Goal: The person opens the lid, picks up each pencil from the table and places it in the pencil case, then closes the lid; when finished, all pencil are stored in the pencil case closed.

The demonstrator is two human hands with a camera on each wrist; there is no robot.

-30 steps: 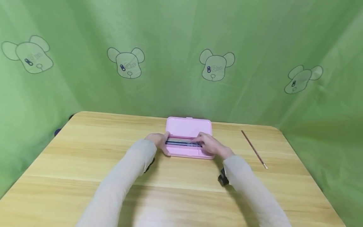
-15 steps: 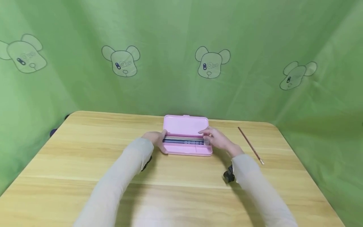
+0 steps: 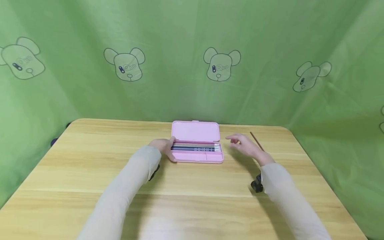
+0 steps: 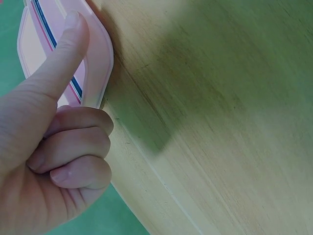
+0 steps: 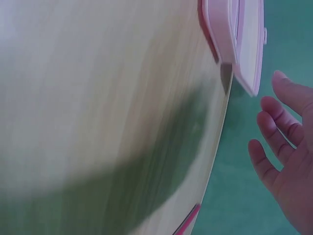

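A pink pencil case (image 3: 189, 156) lies at the back of the table, its lid (image 3: 195, 131) raised. Several dark pencils (image 3: 193, 148) with white-tipped ends lie side by side in the long rear compartment. My left hand (image 3: 162, 146) holds the left end of the case; in the left wrist view the thumb (image 4: 68, 51) lies across it and the other visible fingers are curled. Right of the case hovers my right hand (image 3: 243, 145), fingers loosely bent with nothing in them. A reddish-brown pencil (image 3: 256, 140) lies beyond it on the table, partly hidden behind that hand and wrist.
The wooden table (image 3: 192, 206) ends at a green curtain (image 3: 174, 96) printed with bear heads, close behind the case. Green cloth also hangs at both sides. The front compartments of the case have a small divider (image 3: 206, 155).
My right hand has let go of the pencils in the case and moved right, toward the loose pencil. The left hand still holds the case's left end.
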